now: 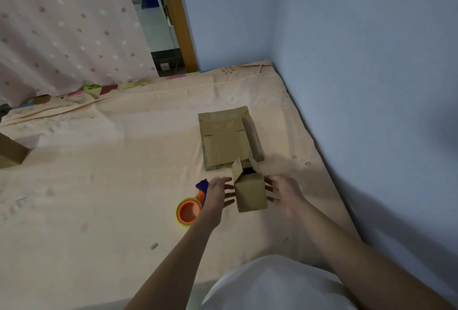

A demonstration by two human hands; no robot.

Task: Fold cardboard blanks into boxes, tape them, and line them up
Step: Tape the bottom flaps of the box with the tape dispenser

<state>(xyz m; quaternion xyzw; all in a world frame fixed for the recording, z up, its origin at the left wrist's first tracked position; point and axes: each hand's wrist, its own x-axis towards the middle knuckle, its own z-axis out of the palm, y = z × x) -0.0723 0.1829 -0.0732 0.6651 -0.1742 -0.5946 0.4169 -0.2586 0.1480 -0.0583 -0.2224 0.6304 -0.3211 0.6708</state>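
A small brown cardboard box [250, 192] stands upright on the bed with its top flaps standing open. My left hand [218, 193] is at its left side with fingers spread and straight, the tips at the box wall. My right hand [285, 193] is at its right side, fingers relaxed and reaching toward the box. Behind the box lies a stack of flat cardboard blanks [226, 138]. A tape dispenser [189, 210] with an orange roll and blue handle lies just left of my left hand.
The bed sheet [111, 185] is peach with small flowers. A blue wall [371, 86] runs along the right side and the back. Another cardboard piece [11, 151] sits at the far left edge. A dotted curtain [62, 24] hangs at the back left.
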